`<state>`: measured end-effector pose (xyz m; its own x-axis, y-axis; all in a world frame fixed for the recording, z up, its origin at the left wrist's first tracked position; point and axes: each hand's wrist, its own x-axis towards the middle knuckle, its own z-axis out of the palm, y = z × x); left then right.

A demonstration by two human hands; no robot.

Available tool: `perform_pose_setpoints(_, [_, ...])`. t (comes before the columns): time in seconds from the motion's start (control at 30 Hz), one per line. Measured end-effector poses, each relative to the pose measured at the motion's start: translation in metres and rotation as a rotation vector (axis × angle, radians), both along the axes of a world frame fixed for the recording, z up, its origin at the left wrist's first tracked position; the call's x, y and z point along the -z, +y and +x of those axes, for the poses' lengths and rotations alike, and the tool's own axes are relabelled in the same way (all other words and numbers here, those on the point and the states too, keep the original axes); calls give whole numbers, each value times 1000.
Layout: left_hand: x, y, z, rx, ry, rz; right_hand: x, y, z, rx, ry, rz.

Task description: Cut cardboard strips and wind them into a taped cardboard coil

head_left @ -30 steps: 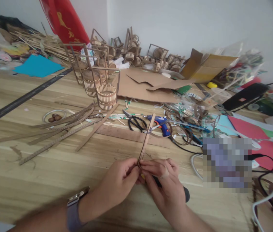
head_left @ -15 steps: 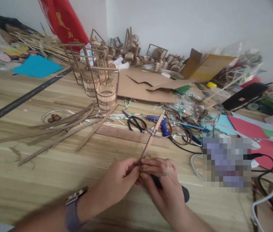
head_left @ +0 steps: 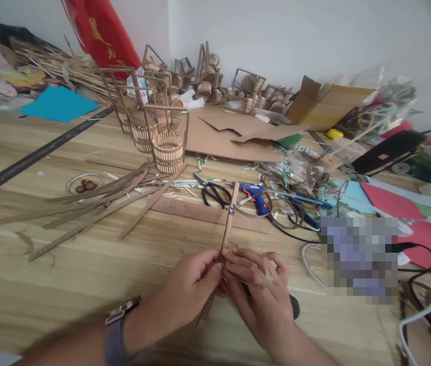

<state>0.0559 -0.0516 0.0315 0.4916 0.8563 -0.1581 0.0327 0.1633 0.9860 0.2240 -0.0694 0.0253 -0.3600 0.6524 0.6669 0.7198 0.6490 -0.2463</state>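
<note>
My left hand [head_left: 188,292] and my right hand [head_left: 263,292] meet near the front of the wooden table [head_left: 48,284]. Both pinch the near end of a thin brown cardboard strip [head_left: 229,221], which rises away from me, almost upright in the view. My left wrist wears a watch [head_left: 118,330]. A dark object [head_left: 294,306] pokes out under my right hand; I cannot make out what it is.
Loose cardboard strips [head_left: 97,203] lie at the left. Scissors [head_left: 211,192], a blue glue gun [head_left: 255,195] and coiled strips sit behind my hands. Small woven baskets [head_left: 167,151], flat cardboard [head_left: 231,134], coloured paper [head_left: 409,213] and cables [head_left: 421,305] crowd the back and right.
The strip's far end swung right, then back left to nearly upright. My right fingers have spread a little while both hands stay pinched at its near end.
</note>
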Motion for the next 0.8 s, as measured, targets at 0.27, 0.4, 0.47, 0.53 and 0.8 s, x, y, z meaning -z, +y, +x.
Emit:
perform_pose_setpoints(0.27, [0,0,-2,59,-18,5,-3,0,1,18,67,-30])
perform_pose_setpoints(0.4, [-1,-1,-4,72,18,41,-5,0,2,37,95,-48])
perform_pose_setpoints(0.47, [0,-1,-5,73,26,51,-6,0,2,39,97,-55])
perform_pose_setpoints(0.53, [1,0,-5,72,8,37,-5,-1,2,40,106,-50])
perform_pose_setpoints(0.8, [5,1,-2,44,-52,-53,2,0,2,3,45,-26])
